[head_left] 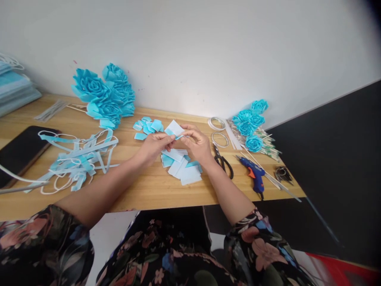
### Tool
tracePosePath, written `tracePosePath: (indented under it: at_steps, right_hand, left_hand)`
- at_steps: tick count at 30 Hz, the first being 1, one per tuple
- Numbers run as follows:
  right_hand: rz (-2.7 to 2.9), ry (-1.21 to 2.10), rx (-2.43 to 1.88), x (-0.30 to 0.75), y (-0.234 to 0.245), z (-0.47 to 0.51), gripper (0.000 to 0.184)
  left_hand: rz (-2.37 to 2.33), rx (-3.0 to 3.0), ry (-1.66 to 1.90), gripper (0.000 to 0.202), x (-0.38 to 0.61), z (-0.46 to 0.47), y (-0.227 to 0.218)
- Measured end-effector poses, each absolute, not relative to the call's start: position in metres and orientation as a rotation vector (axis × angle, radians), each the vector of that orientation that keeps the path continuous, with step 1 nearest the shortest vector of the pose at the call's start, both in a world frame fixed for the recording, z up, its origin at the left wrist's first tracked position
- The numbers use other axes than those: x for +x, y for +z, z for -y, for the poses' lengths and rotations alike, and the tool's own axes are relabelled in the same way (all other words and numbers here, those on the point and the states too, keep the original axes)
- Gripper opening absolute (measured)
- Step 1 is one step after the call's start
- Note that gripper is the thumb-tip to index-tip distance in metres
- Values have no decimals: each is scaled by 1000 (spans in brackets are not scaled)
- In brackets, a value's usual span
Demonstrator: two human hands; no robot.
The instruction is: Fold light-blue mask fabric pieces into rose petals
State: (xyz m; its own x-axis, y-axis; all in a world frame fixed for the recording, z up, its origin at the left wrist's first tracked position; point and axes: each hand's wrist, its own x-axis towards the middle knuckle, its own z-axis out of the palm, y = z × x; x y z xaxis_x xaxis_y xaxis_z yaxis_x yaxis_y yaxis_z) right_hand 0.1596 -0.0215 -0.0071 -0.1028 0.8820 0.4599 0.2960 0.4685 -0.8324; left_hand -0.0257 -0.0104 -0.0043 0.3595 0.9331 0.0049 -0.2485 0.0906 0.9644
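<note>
Between both hands, over the middle of the table, is a square piece of white and light-blue mask fabric point(174, 128). My left hand point(157, 145) pinches its lower left edge between thumb and fingers. From the other side, the fingers of my right hand point(198, 143) grip its right edge, where a narrow blue strip of it shows. Just below lies a loose pile of white and blue fabric squares point(186, 172). Behind my left hand sits a heap of smaller blue cut petals point(149, 126).
Cut ear-loop strips point(79, 153) and a phone point(25, 149) lie left, below large blue fabric flowers point(104, 93). To the right are tape rolls point(216, 124), black-handled scissors point(223, 163), a blue glue gun point(254, 174) and smaller blue roses point(248, 121). A wall point(190, 59) stands behind.
</note>
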Motion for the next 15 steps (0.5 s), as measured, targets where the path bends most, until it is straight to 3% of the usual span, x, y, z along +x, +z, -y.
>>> tracePosePath:
  at_steps: [5,15]
  right_hand:
    - [1477,845,-1129,157,-8,22,27]
    - [1418,850,-1185,153,-6,23,28]
  left_hand:
    - [-804,1222,1027,37,-26,9,-8]
    - [-887,1350,1038,39,-26,9,-7]
